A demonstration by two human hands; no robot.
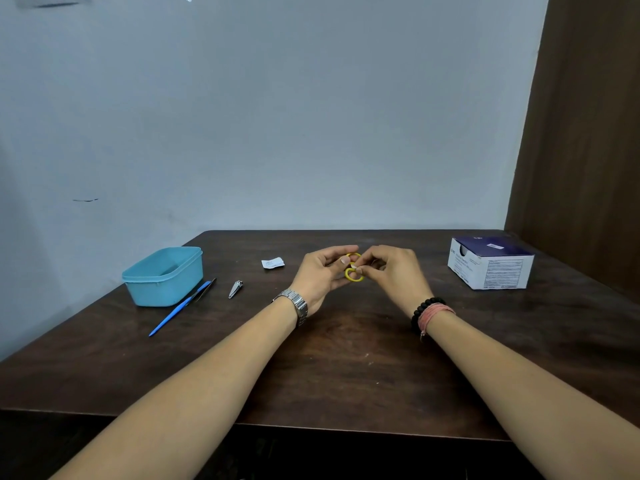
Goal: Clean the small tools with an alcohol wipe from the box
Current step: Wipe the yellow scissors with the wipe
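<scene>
Scissors point(354, 268) with yellow finger loops were held between both hands just above the middle of the frame, over the dark wooden table point(346, 358). Only the two loops showed; the blades were hidden behind the fingers. The left hand point(320, 275) was turned palm inward, thumb pressed to the upper loop and the other fingers curled behind it, closed on the scissors. The right hand point(394, 271) came in from the opposite side, knuckles up, its fingertips pinched together at the lower loop; something small and white showed at the pinch, too small to identify. Both forearms extended from the lower corners of the frame and converged at centre. A metal watch point(296, 306) sat on the left wrist, and bead and thread bracelets point(431, 313) on the right.

The wipe box point(490, 266) stood at right of centre, well apart from the hands. A torn white wrapper point(273, 263) lay just left of the left hand. Further left lay nail clippers point(235, 289), tweezers point(206, 289) and a blue-handled tool point(180, 308), the last two touching, beside a light blue tub point(162, 275).
</scene>
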